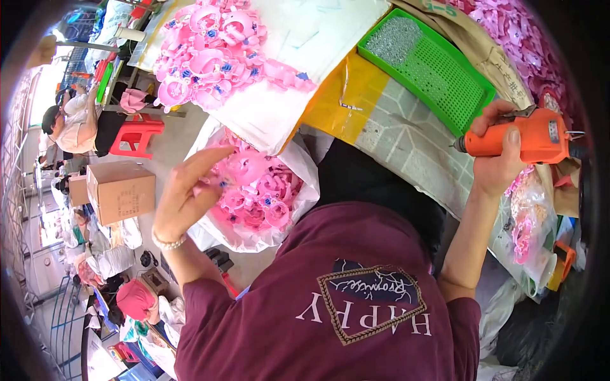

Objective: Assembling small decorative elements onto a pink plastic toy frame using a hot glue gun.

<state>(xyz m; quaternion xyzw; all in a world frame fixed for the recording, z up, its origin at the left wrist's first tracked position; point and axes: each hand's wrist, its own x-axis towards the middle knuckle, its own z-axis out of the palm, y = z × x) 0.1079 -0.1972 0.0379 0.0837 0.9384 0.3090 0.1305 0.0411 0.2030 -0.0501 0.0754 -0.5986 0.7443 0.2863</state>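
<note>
My right hand (494, 166) is wrapped round an orange electric screwdriver (542, 136), its tip pointing left beside the corner of a green perforated tray (473, 101). Small silvery screws (395, 41) lie heaped at the tray's far end. My left hand (184, 197) hovers with fingers apart over a white sack (304, 174) full of pink plastic parts (257, 190). No held thing shows plainly in it. On the white-topped table ahead, more pink parts with blue pieces (213, 54) form a pile.
A large heap of pink parts (518, 38) fills the far right, beside brown sacking (486, 57). Clear plastic bags (530, 216) lie at right. To the left are a cardboard box (121, 190), a red stool (136, 135) and a seated person (79, 124); another person wears a red cap (135, 300).
</note>
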